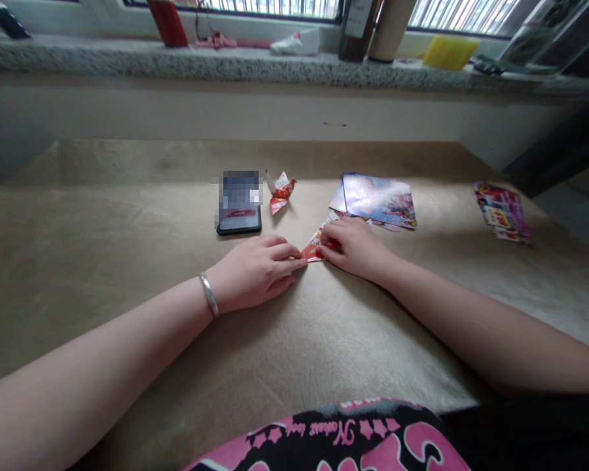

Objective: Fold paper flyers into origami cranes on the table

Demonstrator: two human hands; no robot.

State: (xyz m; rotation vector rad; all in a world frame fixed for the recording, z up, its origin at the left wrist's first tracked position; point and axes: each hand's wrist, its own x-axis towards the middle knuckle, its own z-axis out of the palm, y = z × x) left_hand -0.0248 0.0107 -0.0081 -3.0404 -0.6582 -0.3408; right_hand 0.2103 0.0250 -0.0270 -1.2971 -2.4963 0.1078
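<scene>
A small piece of folded red-and-white printed paper lies on the table in front of me. My left hand, with a silver bracelet at the wrist, stretches its fingers out so the tips touch the paper's left corner. My right hand has curled fingers closed on the paper's right side and hides part of it. Just beyond my left hand stands a folded paper crane in similar red-and-white paper. To its left is a phone with a blurred screen.
Glossy picture sheets lie beyond my right hand, with smaller printed pieces partly under them. A fanned stack of colourful cards is at the table's right. Bottles, a red container and a yellow block stand on the stone windowsill.
</scene>
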